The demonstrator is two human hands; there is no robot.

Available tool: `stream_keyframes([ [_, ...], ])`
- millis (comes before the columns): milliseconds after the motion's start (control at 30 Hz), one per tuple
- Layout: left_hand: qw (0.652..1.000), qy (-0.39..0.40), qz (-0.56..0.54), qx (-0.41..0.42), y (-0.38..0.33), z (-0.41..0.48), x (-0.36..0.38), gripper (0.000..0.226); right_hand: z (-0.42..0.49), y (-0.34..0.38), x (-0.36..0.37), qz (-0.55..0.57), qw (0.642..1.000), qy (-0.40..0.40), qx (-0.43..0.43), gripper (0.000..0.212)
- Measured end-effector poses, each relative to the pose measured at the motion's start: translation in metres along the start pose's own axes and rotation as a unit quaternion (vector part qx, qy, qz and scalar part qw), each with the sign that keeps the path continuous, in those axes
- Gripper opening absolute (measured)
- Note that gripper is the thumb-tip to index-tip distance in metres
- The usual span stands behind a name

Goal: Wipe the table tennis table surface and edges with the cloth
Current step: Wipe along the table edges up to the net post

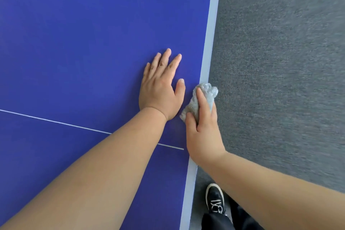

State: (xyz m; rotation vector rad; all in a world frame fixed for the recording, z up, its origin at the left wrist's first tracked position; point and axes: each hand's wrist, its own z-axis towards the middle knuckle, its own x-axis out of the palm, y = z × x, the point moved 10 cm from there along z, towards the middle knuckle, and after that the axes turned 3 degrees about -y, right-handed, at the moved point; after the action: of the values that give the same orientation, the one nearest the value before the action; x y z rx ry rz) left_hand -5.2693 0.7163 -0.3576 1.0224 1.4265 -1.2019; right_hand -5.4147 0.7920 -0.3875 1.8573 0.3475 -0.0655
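Grey cloth (202,97) is gripped in a loose bunch by the right hand (203,132), with thumb and fingers curled round it. It is pressed onto the pale border strip (211,33) at the right edge of the table (74,33), and part of it overhangs the carpet (280,61). The left hand (160,87) is laid flat on the blue surface just beside the cloth, fingers straight and slightly spread, with nothing held.

Several risks can be judged from this. Because the cloth is wadded, only a small patch is likely kept in contact, so streaks of the border could be missed. Whether the side face of the edge is covered cannot be told, since it is hidden. If the grip is loosened during a stroke along the edge, the overhanging part could be pulled off and dropped onto the carpet, where lint would be picked up. Palm marks may be left on the surface by the braced left hand, so that patch would need wiping again. A black shoe (214,200) is placed close beside the table, and the frame could be knocked if a step is taken carelessly.
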Motion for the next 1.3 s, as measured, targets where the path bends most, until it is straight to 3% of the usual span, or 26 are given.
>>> stream_keyframes([
  [267,1.0,-0.009,-0.018,-0.002,0.0,0.002,-0.002,0.063,0.095,0.024,-0.017,0.031,0.998,-0.023,-0.042,0.059],
  [500,1.0,-0.008,-0.006,-0.01,0.0,-0.008,-0.003,0.06,-0.03,-0.019,0.006,0.031,0.999,0.017,-0.027,0.061],
  [667,1.0,0.021,-0.013,-0.007,0.007,-0.083,-0.002,0.06,0.008,-0.004,-0.003,0.017,0.996,0.079,-0.025,0.066],
  [767,0.999,0.038,0.004,-0.023,0.018,-0.153,0.0,0.062,0.025,0.017,-0.009,0.011,0.999,0.028,-0.014,0.063],
  [867,0.998,0.039,0.016,-0.043,0.019,-0.187,0.004,0.062,-0.026,0.007,-0.001,-0.004,1.0,-0.019,-0.003,0.062],
  [1000,0.998,0.017,0.0,-0.059,0.021,-0.184,0.003,0.06,-0.106,-0.029,0.015,-0.023,0.999,0.033,-0.002,0.065],
  [1100,0.999,-0.005,-0.002,-0.048,0.02,-0.183,0.0,0.061,-0.082,-0.028,0.013,-0.038,0.997,0.059,0.003,0.065],
  [1300,0.999,-0.035,0.003,-0.039,0.021,-0.184,-0.002,0.064,-0.011,0.002,0.0,-0.022,0.999,-0.02,-0.021,0.058],
])
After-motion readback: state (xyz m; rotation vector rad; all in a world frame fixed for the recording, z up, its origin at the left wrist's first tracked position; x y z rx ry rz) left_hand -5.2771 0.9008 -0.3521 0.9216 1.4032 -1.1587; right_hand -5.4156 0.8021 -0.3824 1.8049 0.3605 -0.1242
